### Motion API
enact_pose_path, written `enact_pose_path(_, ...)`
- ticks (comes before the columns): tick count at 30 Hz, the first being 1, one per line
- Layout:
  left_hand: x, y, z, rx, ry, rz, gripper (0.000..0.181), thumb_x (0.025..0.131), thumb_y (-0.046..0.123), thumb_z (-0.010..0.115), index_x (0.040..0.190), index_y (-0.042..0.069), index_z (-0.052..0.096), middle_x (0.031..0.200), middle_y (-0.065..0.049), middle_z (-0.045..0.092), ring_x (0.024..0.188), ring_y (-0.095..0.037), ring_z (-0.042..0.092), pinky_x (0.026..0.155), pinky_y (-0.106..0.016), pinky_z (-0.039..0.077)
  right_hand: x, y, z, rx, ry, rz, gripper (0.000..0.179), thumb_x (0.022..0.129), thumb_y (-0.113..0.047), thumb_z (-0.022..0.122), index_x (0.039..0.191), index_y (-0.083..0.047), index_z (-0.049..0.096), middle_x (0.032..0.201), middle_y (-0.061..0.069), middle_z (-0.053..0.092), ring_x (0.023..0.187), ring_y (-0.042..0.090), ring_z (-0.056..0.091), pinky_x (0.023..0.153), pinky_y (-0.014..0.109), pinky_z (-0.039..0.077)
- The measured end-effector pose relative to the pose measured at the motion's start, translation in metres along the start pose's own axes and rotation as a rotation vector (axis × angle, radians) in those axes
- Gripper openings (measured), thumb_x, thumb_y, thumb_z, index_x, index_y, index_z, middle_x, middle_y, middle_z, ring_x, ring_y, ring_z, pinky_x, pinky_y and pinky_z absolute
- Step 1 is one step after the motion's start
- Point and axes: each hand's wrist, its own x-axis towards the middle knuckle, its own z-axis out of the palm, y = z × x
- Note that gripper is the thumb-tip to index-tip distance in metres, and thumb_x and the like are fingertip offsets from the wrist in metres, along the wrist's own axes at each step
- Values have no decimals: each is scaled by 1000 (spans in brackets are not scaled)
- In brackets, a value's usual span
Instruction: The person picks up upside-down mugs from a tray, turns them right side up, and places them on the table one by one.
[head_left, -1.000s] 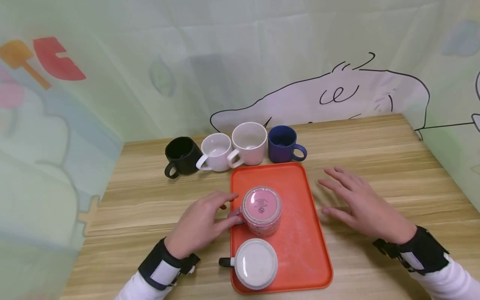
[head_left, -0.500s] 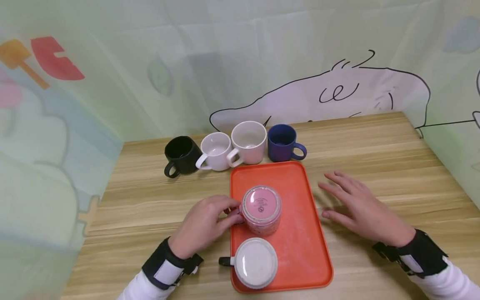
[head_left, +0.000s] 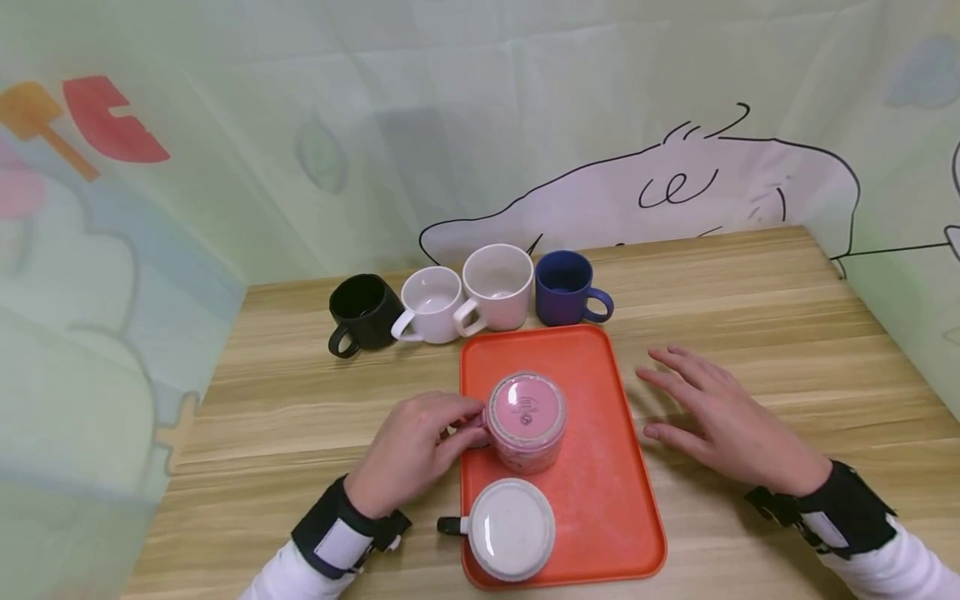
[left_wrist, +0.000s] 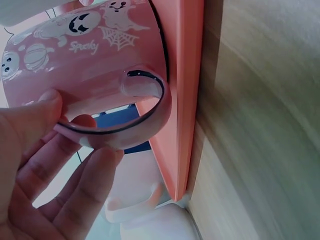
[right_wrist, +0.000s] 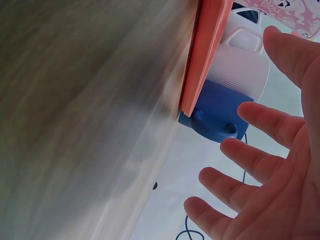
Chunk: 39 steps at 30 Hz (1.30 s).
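A pink mug (head_left: 527,417) with white ghost and pumpkin drawings stands upside down on the orange-red tray (head_left: 600,500). My left hand (head_left: 423,446) grips its handle from the left. In the left wrist view the thumb lies at the upper end of the handle (left_wrist: 145,122), and fingers curl around the handle. Nearer me on the tray is an upturned white mug (head_left: 512,529), its dark handle pointing left over the rim. To the right of the tray my right hand (head_left: 727,417) hovers low over the table, fingers spread and holding nothing.
Along the tray's far end, a black mug (head_left: 365,310), a small white mug (head_left: 432,302), a larger white mug (head_left: 499,286) and a blue mug (head_left: 564,287) stand upright in a row. Behind them a printed cloth wall (head_left: 480,125) borders the wooden table (head_left: 750,283).
The fingers of my left hand have closed onto the pink mug's handle, and the mug has shifted slightly right. My right hand has hardly moved.
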Motion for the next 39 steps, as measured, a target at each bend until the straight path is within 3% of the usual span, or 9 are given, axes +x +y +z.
enact_pose_path(9,-2,-1,1,-48,33,-46,29,90,12,87,118,11,79,108,3,78,99,-7,73,87,-32,62,2,-2,-2,26,2,-2,70,94,-42,83,152,-15,57,163,16,42,150,43,36,110,73,38)
enact_pose_path(17,-2,-1,-1,-165,70,-123,29,94,7,82,123,11,77,110,2,77,91,-7,71,79,-28,63,4,-5,-3,29,29,-29,69,92,-37,85,152,-15,58,163,15,43,148,41,40,110,70,40)
enact_pose_path(26,7,0,-6,-235,175,-142,31,95,0,78,126,5,75,110,0,77,89,-11,70,78,-32,63,12,-11,-7,89,-6,-16,77,93,-38,85,157,-14,51,162,10,43,145,34,43,110,63,46)
enact_pose_path(34,18,2,-3,-336,297,-132,29,96,-3,75,124,5,75,107,-1,78,83,-14,70,72,-30,62,25,-22,-8,225,-46,44,79,97,-47,77,161,-14,44,162,6,44,146,31,44,111,59,47)
enact_pose_path(39,25,2,2,-433,372,-109,30,95,-7,76,124,2,74,104,-6,78,80,-19,72,71,-30,64,36,-31,-4,329,-33,28,73,99,-43,76,160,-15,46,158,6,50,143,32,49,110,61,48)
